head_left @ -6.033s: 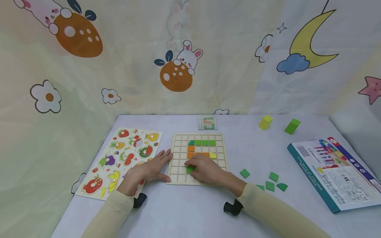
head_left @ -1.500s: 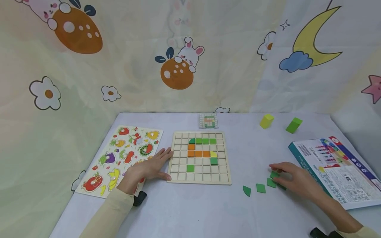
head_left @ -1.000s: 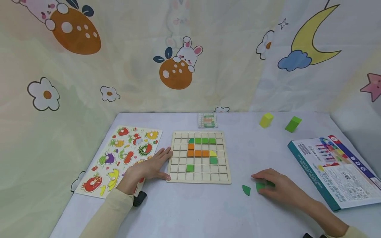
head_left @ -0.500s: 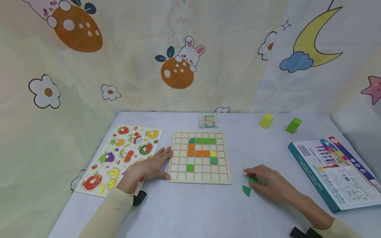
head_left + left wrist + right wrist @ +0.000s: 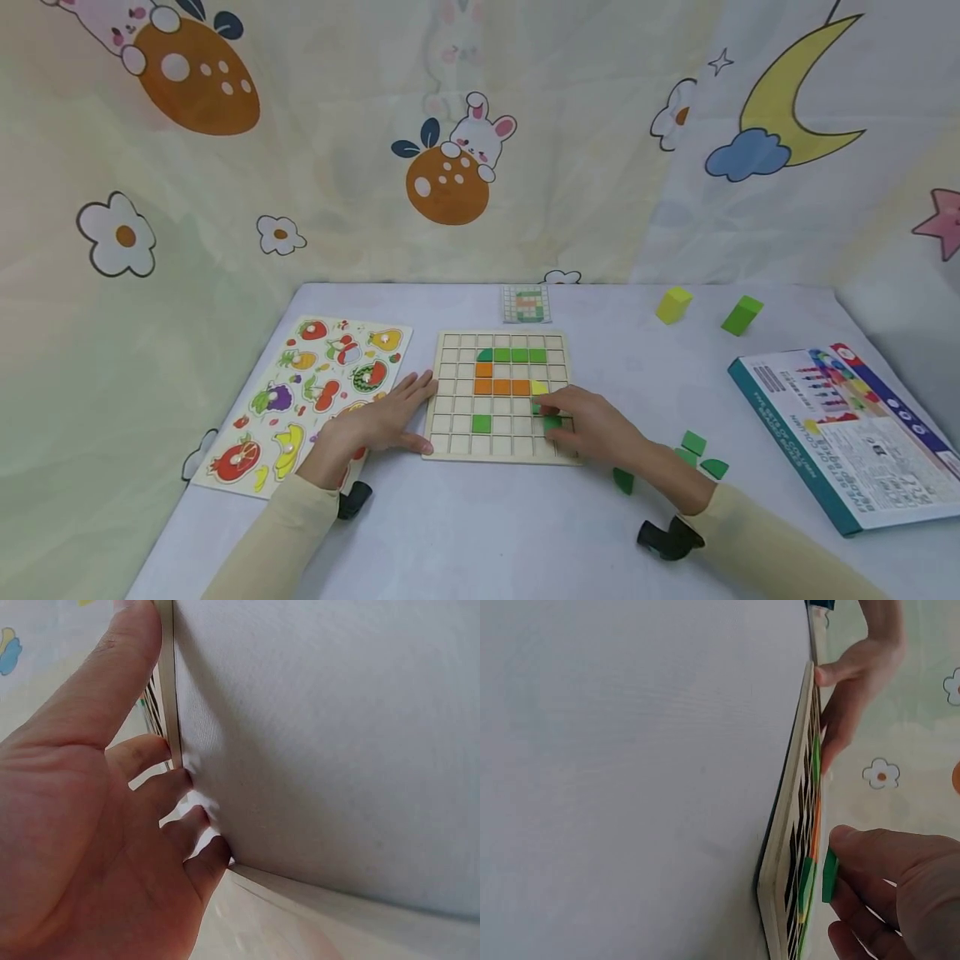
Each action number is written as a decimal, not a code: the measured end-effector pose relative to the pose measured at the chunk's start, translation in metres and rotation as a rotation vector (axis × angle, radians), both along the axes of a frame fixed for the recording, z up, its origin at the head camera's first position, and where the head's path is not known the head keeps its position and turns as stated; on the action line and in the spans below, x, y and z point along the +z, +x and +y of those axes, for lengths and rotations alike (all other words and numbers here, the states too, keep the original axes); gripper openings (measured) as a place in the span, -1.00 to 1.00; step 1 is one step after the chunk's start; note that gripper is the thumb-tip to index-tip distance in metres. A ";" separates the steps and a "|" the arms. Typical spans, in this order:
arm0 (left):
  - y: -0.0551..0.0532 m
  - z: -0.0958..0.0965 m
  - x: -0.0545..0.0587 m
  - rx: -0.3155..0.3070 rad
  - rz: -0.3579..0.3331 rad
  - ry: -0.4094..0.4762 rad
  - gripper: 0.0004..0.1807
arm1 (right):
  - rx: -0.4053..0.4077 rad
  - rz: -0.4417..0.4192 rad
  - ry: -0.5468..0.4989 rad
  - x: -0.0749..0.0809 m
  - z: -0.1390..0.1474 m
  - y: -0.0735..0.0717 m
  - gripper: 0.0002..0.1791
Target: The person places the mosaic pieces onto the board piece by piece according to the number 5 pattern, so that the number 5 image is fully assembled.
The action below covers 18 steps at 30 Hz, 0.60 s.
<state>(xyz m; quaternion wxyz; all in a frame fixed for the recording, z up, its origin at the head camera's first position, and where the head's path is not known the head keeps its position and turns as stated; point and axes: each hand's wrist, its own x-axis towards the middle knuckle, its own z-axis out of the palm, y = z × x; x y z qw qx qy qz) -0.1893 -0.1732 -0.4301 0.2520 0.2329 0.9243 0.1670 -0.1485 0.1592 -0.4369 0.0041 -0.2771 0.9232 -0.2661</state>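
Observation:
My right hand (image 5: 592, 425) pinches a green tile (image 5: 829, 876) between thumb and fingers, close over the lower right of the wooden grid board (image 5: 450, 448). The board carries a row of green tiles (image 5: 519, 356), orange tiles (image 5: 502, 387), a yellow tile (image 5: 539, 387) and a single green square (image 5: 482, 424) lower left. Another green tile below the yellow one is mostly hidden by my right fingers. My left hand (image 5: 375, 427) rests with extended fingers along the board's left edge, thumb at its lower corner, and overlaps the fruit puzzle board (image 5: 213, 479).
Loose green tiles lie right of the board, among them a square (image 5: 693, 442) and a rounded one (image 5: 715, 468); a quarter-round tile (image 5: 623, 481) is partly under my right wrist. Behind are a pattern card (image 5: 512, 293), yellow block (image 5: 673, 306) and green block (image 5: 742, 316). A flat box (image 5: 847, 442) lies right.
My right hand left the board, went right to the loose green tiles, drew one leftward over the table and carried it back over the board. My left hand stayed in place.

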 end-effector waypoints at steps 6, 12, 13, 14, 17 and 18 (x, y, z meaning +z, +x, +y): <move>0.000 0.001 0.000 -0.002 0.003 -0.006 0.09 | 0.027 0.049 0.030 -0.007 -0.015 -0.006 -0.49; -0.001 0.000 -0.002 -0.009 0.008 -0.007 0.10 | -0.001 0.048 0.073 -0.012 -0.016 -0.006 -0.54; -0.002 0.000 -0.002 -0.010 0.008 -0.008 0.10 | -0.003 0.048 0.076 -0.012 -0.016 -0.006 -0.54; -0.002 -0.001 -0.002 -0.011 0.009 -0.008 0.10 | -0.003 0.046 0.076 -0.012 -0.015 -0.006 -0.54; -0.002 -0.001 -0.003 -0.012 0.009 -0.009 0.10 | 0.005 0.041 0.074 -0.012 -0.014 -0.006 -0.54; -0.002 -0.002 -0.004 -0.011 0.008 -0.008 0.10 | 0.009 0.039 0.070 -0.012 -0.014 -0.006 -0.54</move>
